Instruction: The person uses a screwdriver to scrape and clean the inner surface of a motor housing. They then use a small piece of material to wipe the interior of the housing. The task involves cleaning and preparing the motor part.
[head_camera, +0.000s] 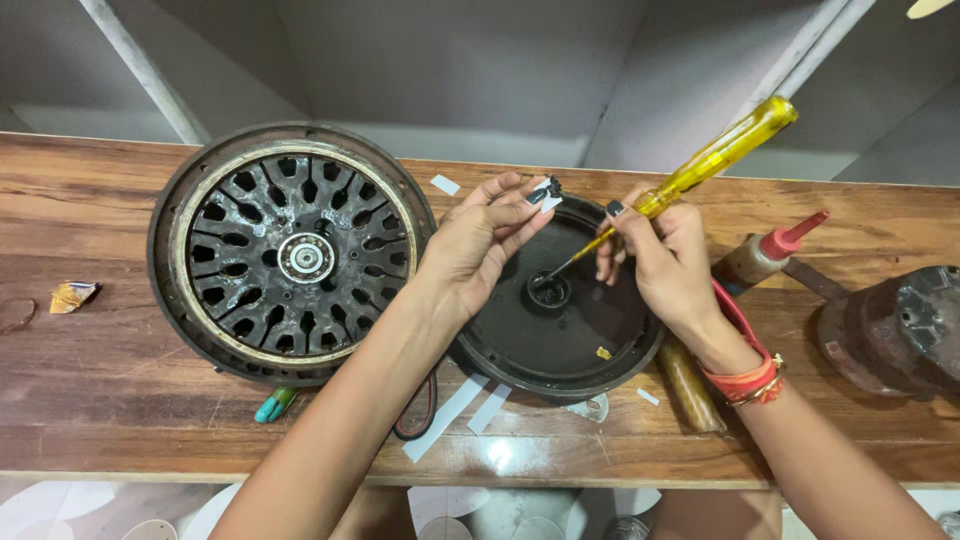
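My right hand (665, 260) grips a screwdriver with a clear yellow handle (725, 150); its metal tip reaches down into the centre hole (548, 290) of a round black cover plate (520, 350) lying flat on the wooden bench. My left hand (475, 245) hovers over the plate's left rim and pinches a small black-and-white piece (547, 192) between thumb and fingertips. To the left lies a large round motor hub (295, 250) with dark slotted spokes and a metal centre.
A brown glue bottle with a red nozzle (770, 250) lies right of the plate, beside a rusty metal part (900, 330). White paper strips (450, 415), a teal-handled tool (272, 405) and a crumpled wrapper (72, 295) lie on the wooden bench (100, 400). A brown cylinder (690, 385) rests under my right wrist.
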